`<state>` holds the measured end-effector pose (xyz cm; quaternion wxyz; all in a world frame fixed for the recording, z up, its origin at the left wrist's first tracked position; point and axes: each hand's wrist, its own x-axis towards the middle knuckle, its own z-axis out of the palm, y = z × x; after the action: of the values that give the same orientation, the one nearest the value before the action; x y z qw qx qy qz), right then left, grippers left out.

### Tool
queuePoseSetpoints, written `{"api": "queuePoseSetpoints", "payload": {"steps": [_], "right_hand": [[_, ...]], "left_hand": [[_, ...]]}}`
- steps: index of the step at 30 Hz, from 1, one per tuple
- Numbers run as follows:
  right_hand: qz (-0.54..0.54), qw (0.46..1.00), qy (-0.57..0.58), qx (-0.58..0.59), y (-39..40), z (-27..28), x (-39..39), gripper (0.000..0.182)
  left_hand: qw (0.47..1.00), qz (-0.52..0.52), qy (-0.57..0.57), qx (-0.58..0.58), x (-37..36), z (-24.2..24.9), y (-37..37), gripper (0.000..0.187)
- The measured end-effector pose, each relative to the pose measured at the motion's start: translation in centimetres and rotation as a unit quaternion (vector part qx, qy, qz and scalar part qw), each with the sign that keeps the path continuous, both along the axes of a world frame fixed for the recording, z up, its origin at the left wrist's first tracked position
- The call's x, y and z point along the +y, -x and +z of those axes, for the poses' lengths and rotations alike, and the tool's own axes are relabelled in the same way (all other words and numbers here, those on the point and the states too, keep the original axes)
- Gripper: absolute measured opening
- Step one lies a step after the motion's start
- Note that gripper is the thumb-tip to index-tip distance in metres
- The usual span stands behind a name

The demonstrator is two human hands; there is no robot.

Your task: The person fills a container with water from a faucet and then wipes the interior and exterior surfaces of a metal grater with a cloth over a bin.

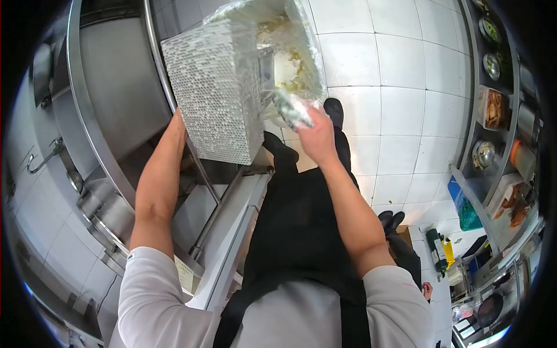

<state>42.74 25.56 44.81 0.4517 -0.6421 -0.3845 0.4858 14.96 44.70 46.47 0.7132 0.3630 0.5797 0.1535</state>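
A large mesh basket (212, 95) is tilted on its side beside a lined bin (316, 64) holding pale and yellowish scraps. My left hand (178, 120) is at the basket's left side, its fingers hidden behind the mesh. My right hand (317, 134) is closed around a crumpled white and green item (293, 110), blurred by motion, near the basket's open side and above the bin's near edge. I cannot make out what exactly that item is.
A steel sink counter (116, 75) with a rail runs along the left. On the right, a shelf (490, 168) holds food containers and bowls. Another person's shoes (391, 220) and hand (427, 291) show at the lower right.
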Motion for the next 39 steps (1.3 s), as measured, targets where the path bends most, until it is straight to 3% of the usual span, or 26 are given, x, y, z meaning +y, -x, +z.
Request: {"api": "queuePoseSetpoints", "payload": {"steps": [2,5,6,10,16,21,25,26,29,30,32,33,34,37,39], "right_hand": [[0.005,0.994,-0.061,-0.094,1.4,2.4,-0.5,0.044],[0.061,0.989,-0.126,-0.047,3.8,4.1,0.0,0.042],[0.050,0.975,-0.190,-0.107,3.8,4.0,1.4,0.046],[0.078,0.976,-0.150,-0.138,3.7,3.2,6.4,0.048],[0.101,0.975,-0.130,-0.150,3.3,2.0,3.9,0.043],[-0.017,0.987,-0.082,-0.140,0.4,2.8,8.3,0.042],[-0.004,0.972,-0.192,-0.138,2.3,3.8,13.4,0.038],[0.041,0.964,-0.210,-0.157,3.0,3.7,14.1,0.037],[0.052,0.951,-0.206,-0.225,3.0,1.8,15.2,0.038],[0.076,0.968,-0.117,-0.207,2.7,2.2,15.3,0.041],[0.073,0.974,-0.082,-0.196,3.6,3.6,13.9,0.042],[0.072,0.976,-0.070,-0.192,3.9,4.1,13.5,0.043],[0.065,0.976,-0.129,-0.165,4.2,3.9,12.5,0.045],[0.045,0.963,-0.163,-0.208,3.6,0.1,12.5,0.042],[0.075,0.979,-0.069,-0.179,1.2,-1.6,12.0,0.043]], "left_hand": [[1.000,0.019,0.003,-0.009,-0.1,-0.1,-0.3,0.059],[0.999,0.045,0.007,-0.026,-0.5,-0.2,-0.7,0.058],[0.998,0.051,0.007,-0.026,-0.7,-0.1,-0.7,0.058],[0.997,0.071,0.018,-0.034,-1.7,0.2,-1.0,0.057],[0.994,0.098,0.029,-0.047,-2.9,0.0,-0.7,0.056],[0.992,0.111,0.029,-0.055,-3.2,-0.2,-1.0,0.055],[0.990,0.119,0.030,-0.063,-3.7,-0.2,-1.6,0.055],[0.990,0.120,0.030,-0.064,-3.7,-0.2,-1.7,0.054],[0.990,0.123,0.027,-0.070,-3.5,-0.4,-2.1,0.054],[0.989,0.124,0.027,-0.071,-3.5,-0.4,-2.1,0.054],[0.989,0.127,0.025,-0.075,-3.2,-0.8,-2.4,0.054],[0.989,0.126,0.022,-0.076,-3.1,-0.7,-2.5,0.053],[0.989,0.126,0.022,-0.075,-3.2,-0.7,-2.4,0.053],[0.988,0.130,0.023,-0.074,-3.4,-0.5,-2.1,0.053],[0.988,0.137,0.025,-0.072,-3.8,-0.4,-1.8,0.052]]}}
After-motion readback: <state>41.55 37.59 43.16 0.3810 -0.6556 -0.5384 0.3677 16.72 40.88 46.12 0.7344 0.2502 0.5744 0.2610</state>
